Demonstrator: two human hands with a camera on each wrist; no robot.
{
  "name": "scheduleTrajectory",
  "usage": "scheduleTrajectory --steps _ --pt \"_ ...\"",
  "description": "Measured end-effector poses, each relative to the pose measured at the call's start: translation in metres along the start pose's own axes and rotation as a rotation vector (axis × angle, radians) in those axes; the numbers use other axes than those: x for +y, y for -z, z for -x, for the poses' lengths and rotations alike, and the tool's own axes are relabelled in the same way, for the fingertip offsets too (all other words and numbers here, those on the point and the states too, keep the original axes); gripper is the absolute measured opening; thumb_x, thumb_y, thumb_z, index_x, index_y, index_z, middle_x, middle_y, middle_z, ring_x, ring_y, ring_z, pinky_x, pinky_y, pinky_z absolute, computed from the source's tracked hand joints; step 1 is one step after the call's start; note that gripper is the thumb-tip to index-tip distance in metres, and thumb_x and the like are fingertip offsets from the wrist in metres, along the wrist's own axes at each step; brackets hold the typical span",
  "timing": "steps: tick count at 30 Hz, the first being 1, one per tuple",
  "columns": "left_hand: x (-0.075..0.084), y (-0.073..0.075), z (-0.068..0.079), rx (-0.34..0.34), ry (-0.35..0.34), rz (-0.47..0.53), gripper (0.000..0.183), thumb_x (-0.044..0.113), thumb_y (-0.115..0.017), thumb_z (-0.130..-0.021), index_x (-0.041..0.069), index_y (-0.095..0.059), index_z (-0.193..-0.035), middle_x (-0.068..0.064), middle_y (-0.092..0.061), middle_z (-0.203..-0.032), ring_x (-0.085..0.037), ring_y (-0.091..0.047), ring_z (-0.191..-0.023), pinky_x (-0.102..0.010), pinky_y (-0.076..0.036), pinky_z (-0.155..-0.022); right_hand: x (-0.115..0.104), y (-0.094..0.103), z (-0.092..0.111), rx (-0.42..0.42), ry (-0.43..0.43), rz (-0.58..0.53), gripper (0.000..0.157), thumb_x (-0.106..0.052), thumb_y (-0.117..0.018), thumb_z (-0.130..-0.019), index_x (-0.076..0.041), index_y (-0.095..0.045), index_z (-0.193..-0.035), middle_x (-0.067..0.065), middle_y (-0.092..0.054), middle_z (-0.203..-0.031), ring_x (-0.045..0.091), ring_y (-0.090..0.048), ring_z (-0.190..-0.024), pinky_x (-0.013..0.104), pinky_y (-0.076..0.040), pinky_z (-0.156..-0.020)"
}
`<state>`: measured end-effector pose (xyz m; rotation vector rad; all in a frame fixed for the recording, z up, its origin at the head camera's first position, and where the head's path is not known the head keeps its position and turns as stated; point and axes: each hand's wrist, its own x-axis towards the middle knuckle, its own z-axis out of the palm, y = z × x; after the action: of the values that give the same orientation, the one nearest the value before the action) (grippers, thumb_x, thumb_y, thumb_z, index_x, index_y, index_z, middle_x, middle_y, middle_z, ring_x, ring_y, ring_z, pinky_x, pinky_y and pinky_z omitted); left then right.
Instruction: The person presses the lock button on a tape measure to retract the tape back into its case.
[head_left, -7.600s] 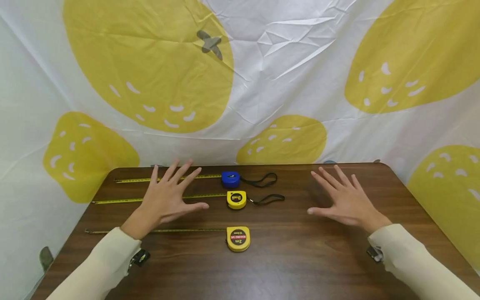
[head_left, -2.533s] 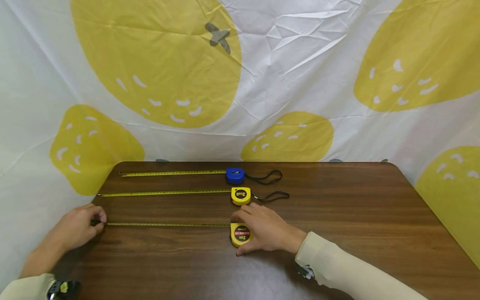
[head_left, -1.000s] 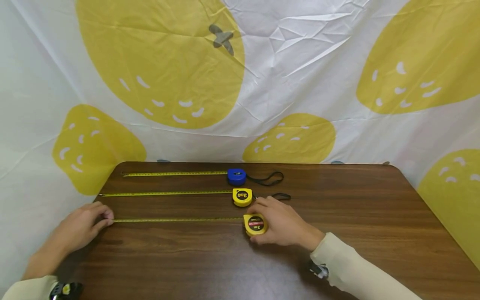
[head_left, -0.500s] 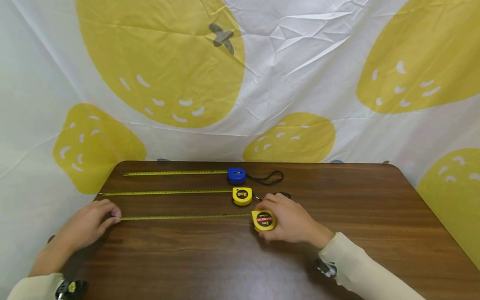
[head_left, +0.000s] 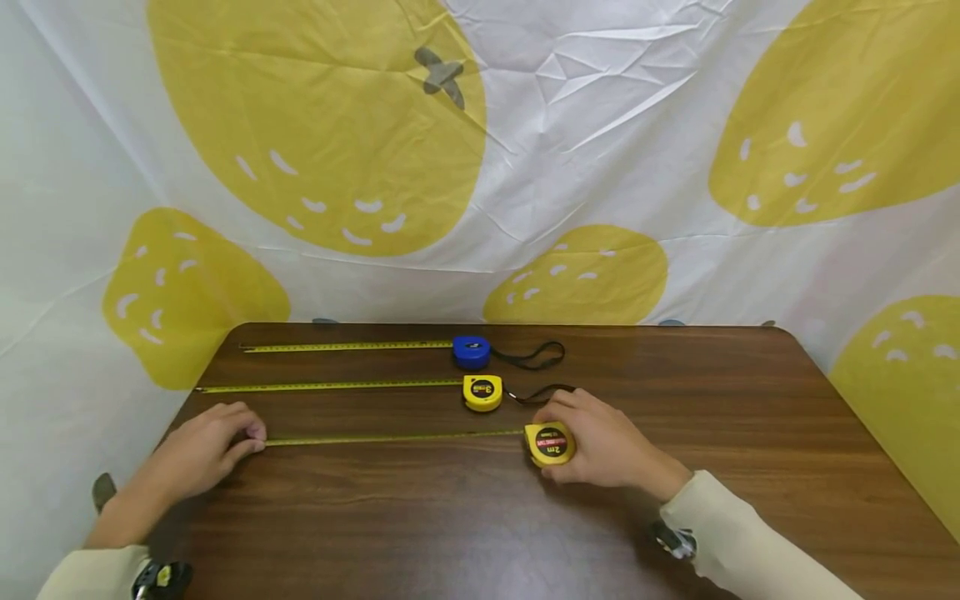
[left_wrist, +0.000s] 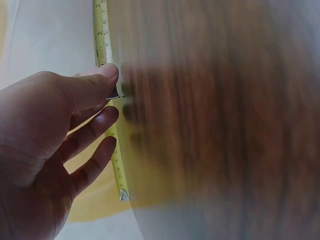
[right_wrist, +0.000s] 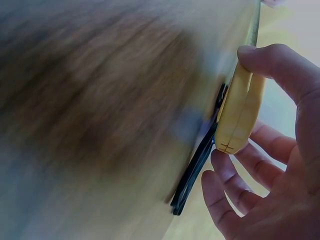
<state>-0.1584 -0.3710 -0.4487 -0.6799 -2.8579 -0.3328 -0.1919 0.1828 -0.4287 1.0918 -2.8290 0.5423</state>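
My right hand [head_left: 603, 442] grips the yellow 2m tape measure [head_left: 551, 444] by its sides, thumb on the near edge. In the right wrist view the yellow case [right_wrist: 239, 107] sits between thumb and fingers. Its thin yellow blade [head_left: 397, 437] runs left, drawn out, to my left hand [head_left: 202, 450]. There the thumb and forefinger pinch the blade's end; the left wrist view shows its metal tip under the thumb [left_wrist: 107, 72]. Behind lies a yellow 3m tape measure [head_left: 482, 392] with its blade extended left, and farther back a blue tape measure [head_left: 471, 352], also extended.
The brown wooden table [head_left: 420, 533] carries all three tapes. Black wrist straps [head_left: 536, 357] trail right from the blue and 3m cases. A white cloth [head_left: 585, 125] printed with yellow fruit hangs along the back and sides.
Both hands have taken hold of the 2m tape measure, the left at the blade's end, the right at its case. Together they have shifted it right and slightly back; the other two tapes stay put.
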Motion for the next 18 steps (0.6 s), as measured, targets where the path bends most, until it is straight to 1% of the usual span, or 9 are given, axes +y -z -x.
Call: scheduleTrajectory --steps 1,5,10,18 --pt "0.002 0.0 -0.001 -0.015 0.007 0.001 0.022 0.011 -0.087 -0.093 0.023 -0.069 -0.091 0.015 -0.057 -0.092 -0.013 -0.059 -0.087 -0.042 -0.052 -0.073 0.001 0.001 0.001 0.0 0.0 0.001 0.055 -0.038 -0.098 -0.072 -0.019 -0.076 -0.118 -0.01 -0.064 -0.112 0.013 -0.055 -0.097 0.034 -0.051 -0.076" --pt "0.006 -0.001 -0.006 -0.037 0.005 -0.003 0.022 0.011 -0.086 -0.095 0.024 -0.068 -0.091 0.015 -0.058 -0.093 -0.016 -0.061 -0.09 -0.045 -0.053 -0.076 0.004 0.004 0.007 0.001 0.0 0.004 0.054 -0.037 -0.098 -0.072 -0.018 -0.076 -0.117 -0.01 -0.064 -0.112 0.013 -0.054 -0.096 0.034 -0.051 -0.076" --pt "0.012 -0.002 -0.013 -0.054 -0.001 0.003 0.022 0.012 -0.085 -0.096 0.024 -0.067 -0.091 0.015 -0.058 -0.094 -0.015 -0.061 -0.091 -0.046 -0.053 -0.078 0.009 0.007 0.014 0.015 -0.001 0.012 0.054 -0.038 -0.098 -0.071 -0.019 -0.076 -0.116 -0.011 -0.063 -0.11 0.012 -0.054 -0.095 0.033 -0.05 -0.074" --pt "0.021 -0.005 -0.024 -0.036 -0.04 0.006 0.022 0.011 -0.086 -0.096 0.024 -0.068 -0.092 0.014 -0.06 -0.095 -0.014 -0.061 -0.089 -0.045 -0.054 -0.078 0.02 0.011 0.025 0.016 -0.015 0.022 0.053 -0.038 -0.098 -0.071 -0.019 -0.076 -0.116 -0.013 -0.063 -0.11 0.014 -0.057 -0.098 0.037 -0.052 -0.078"
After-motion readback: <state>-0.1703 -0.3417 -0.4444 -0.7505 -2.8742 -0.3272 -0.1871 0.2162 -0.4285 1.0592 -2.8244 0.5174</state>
